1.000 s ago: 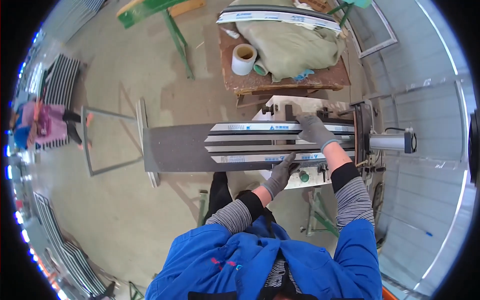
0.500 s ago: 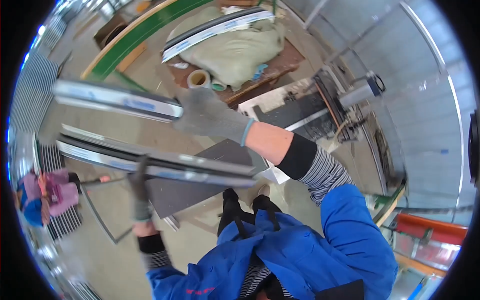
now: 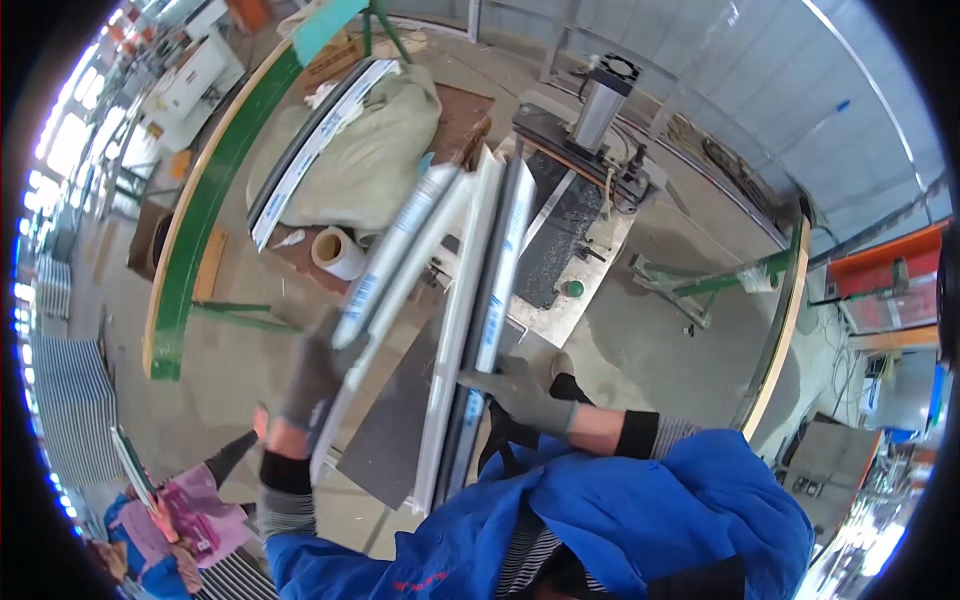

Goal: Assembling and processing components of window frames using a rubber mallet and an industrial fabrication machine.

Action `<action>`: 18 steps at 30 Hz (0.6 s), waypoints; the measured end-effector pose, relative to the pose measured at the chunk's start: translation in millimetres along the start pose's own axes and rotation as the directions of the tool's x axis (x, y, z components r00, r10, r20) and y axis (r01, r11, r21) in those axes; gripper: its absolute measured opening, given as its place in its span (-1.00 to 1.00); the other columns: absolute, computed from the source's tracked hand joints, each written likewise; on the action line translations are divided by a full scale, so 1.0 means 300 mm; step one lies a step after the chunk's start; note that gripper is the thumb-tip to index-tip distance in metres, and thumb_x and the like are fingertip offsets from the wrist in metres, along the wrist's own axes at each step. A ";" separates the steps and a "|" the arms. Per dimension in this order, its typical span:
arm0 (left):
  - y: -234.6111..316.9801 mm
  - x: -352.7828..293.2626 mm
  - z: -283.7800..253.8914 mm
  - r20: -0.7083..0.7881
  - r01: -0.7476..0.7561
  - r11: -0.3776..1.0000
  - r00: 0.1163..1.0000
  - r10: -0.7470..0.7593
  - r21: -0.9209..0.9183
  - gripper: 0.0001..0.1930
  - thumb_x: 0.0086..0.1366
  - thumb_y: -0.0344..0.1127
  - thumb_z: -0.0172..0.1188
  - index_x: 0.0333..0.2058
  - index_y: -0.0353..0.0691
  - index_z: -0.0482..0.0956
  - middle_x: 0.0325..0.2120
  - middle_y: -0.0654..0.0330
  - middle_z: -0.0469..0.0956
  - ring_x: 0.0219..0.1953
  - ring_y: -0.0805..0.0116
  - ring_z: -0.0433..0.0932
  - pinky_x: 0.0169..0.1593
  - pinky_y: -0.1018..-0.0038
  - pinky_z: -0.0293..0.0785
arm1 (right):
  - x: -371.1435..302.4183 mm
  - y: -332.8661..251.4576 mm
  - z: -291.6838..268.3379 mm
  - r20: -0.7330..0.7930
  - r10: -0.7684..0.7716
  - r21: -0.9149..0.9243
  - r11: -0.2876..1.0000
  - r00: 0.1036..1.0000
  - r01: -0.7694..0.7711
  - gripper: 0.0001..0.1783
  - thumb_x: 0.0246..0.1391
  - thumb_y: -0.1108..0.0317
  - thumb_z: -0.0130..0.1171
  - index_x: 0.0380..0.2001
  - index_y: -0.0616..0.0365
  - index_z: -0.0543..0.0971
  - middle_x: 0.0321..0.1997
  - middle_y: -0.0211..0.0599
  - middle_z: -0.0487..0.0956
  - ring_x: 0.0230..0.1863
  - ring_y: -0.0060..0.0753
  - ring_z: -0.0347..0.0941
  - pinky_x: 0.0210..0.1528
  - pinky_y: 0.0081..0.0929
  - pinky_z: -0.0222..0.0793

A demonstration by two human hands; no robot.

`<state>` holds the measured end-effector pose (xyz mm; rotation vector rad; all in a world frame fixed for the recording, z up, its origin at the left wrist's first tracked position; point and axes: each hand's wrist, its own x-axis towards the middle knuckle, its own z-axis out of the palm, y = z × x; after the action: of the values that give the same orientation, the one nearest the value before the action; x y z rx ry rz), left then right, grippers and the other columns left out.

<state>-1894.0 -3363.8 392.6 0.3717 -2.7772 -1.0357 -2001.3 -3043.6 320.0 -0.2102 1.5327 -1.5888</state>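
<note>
Two long metal profiles with white and dark strips and blue-printed film lie lengthwise in front of me, pointing away and slightly spread apart. My left hand (image 3: pixel 312 380), in a grey glove, is closed around the left profile (image 3: pixel 398 252) near its lower middle. In a grey glove too, my right hand (image 3: pixel 520 392) grips the right profile (image 3: pixel 468 310) from its right side, with fingers across its edge. The far ends of both come close together and look smeared by motion. Below them is a dark flat board (image 3: pixel 385 440), partly covered by the profiles.
A machine with an upright cylinder (image 3: pixel 603 100) stands ahead on a pale bench. Ahead left, another profile (image 3: pixel 315 150) rests on a cloth-covered bundle (image 3: pixel 365 165), near a tape roll (image 3: pixel 338 252). Green-edged frames (image 3: pixel 225 150) flank me. Another person (image 3: pixel 185 525) is at lower left.
The profiles have swung from lying crosswise to pointing away from me. My right hand has come down and nearer my body. The view has turned left to right across the room.
</note>
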 end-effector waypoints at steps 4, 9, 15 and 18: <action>-0.062 0.139 0.289 0.222 0.043 0.996 0.973 -0.059 0.076 -0.46 0.37 -0.02 0.41 0.08 -0.38 0.57 -0.15 -0.28 0.69 -0.04 -0.20 0.73 -0.01 0.07 0.58 | -0.044 0.180 -0.073 -0.199 0.216 0.233 0.958 0.956 -0.168 -0.58 0.14 0.21 0.62 -0.06 0.28 0.79 -0.16 -0.32 0.79 -0.20 -0.55 0.65 -0.09 -0.46 0.58; -0.066 0.344 0.521 0.353 0.141 0.990 0.928 -0.121 -0.031 -0.38 0.37 0.03 0.41 0.13 -0.42 0.55 -0.08 -0.32 0.70 0.04 -0.26 0.70 0.09 0.04 0.58 | 0.060 0.255 -0.160 -0.328 0.295 0.279 0.938 0.897 -0.207 -0.63 0.11 0.21 0.64 -0.15 0.25 0.78 -0.27 -0.37 0.75 -0.30 -0.50 0.63 -0.19 -0.39 0.59; -0.123 0.560 0.718 0.304 0.047 0.998 0.952 -0.031 -0.046 -0.44 0.36 0.01 0.41 0.07 -0.38 0.59 -0.10 -0.32 0.71 0.06 -0.31 0.68 0.13 0.01 0.57 | 0.246 0.221 -0.266 -0.451 0.220 0.175 0.972 0.865 -0.156 -0.53 0.06 0.05 0.62 -0.34 0.33 0.75 -0.47 -0.30 0.70 -0.48 -0.44 0.61 -0.43 -0.38 0.49; -0.122 0.658 0.772 0.307 0.109 0.976 0.951 -0.047 -0.188 -0.44 0.35 -0.03 0.43 0.10 -0.40 0.59 -0.08 -0.34 0.71 0.07 -0.27 0.69 0.16 0.03 0.57 | 0.305 0.157 -0.308 -0.457 0.225 0.198 0.969 0.860 -0.148 -0.46 0.07 0.13 0.65 -0.12 0.42 0.73 -0.23 -0.19 0.76 -0.33 -0.40 0.68 -0.24 -0.37 0.64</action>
<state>-2129.6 -3302.4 206.4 0.3222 -2.8948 -1.4958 -2093.9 -3031.5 218.2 0.4434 1.7198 -1.6678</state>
